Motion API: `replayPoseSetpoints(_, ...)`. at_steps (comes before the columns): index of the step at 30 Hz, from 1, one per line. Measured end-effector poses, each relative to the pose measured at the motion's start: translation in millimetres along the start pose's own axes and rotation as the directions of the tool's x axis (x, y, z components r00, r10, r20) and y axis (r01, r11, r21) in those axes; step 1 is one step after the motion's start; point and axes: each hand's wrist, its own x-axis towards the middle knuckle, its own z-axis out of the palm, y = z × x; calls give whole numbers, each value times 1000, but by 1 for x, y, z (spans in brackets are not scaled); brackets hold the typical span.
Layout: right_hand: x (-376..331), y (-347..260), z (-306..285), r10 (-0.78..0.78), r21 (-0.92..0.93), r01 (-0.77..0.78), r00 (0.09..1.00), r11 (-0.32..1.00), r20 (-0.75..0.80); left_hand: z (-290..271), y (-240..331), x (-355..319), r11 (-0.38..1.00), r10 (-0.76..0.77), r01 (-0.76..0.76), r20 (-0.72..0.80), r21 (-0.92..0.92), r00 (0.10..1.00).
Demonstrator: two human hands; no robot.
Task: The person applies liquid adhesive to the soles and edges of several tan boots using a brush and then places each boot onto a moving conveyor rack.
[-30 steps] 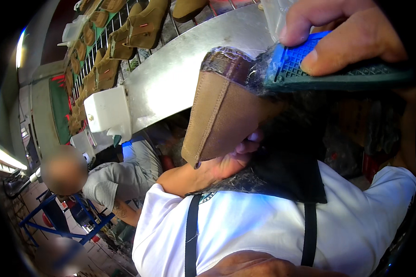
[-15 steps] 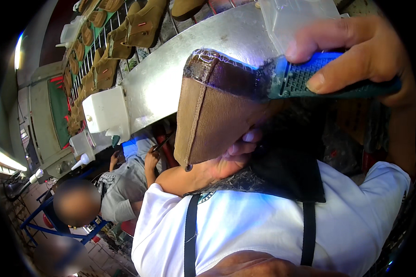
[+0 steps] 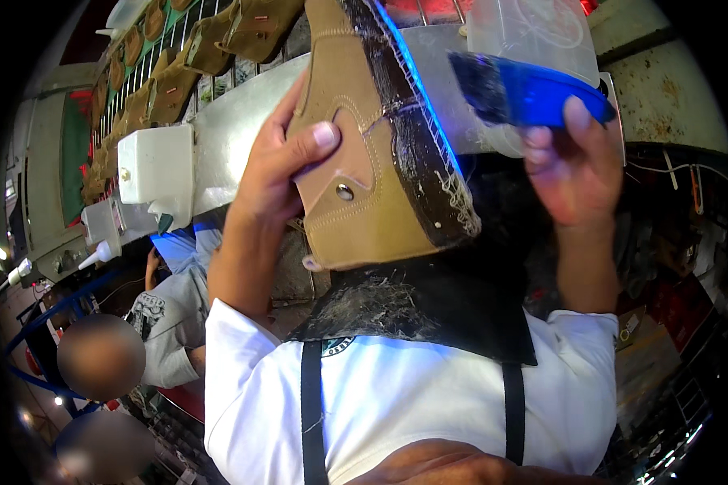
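I see my own body from above: a white short-sleeved shirt (image 3: 396,404) covers the chest and both shoulders, its sleeves ending above the elbows. Two dark straps (image 3: 313,412) run down over it, one on each side. Over the chest hangs a black apron bib (image 3: 445,315), its top smeared with pale, stringy, dried residue. A small dark emblem peeks from under the bib's lower edge. My left hand (image 3: 279,174) and right hand (image 3: 574,166) are bare, without gloves, rings or a watch.

Tan suede boot upper (image 3: 364,153), dark glue-streaked bottom rightward, beside blue-handled brush (image 3: 530,90).
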Motion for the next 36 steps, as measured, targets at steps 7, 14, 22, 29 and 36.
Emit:
replayPoseSetpoints(7,3,15,2,-162,-508,384,889,771,428,-9,15,11,972,131,-133,22,194,991)
replayPoseSetpoints(14,12,-20,-4,15,-547,623,651,559,759,-16,13,10,965,138,-137,11,225,990)
replayPoseSetpoints(22,38,-34,19,-86,-645,715,685,269,723,-9,16,13,937,165,-172,49,305,985)
replayPoseSetpoints(29,14,-21,16,44,-614,712,641,341,767,-18,13,11,923,174,-167,12,346,985)
replayPoseSetpoints(36,29,-24,8,-58,-697,582,784,419,619,-15,10,18,922,135,-147,57,357,989)
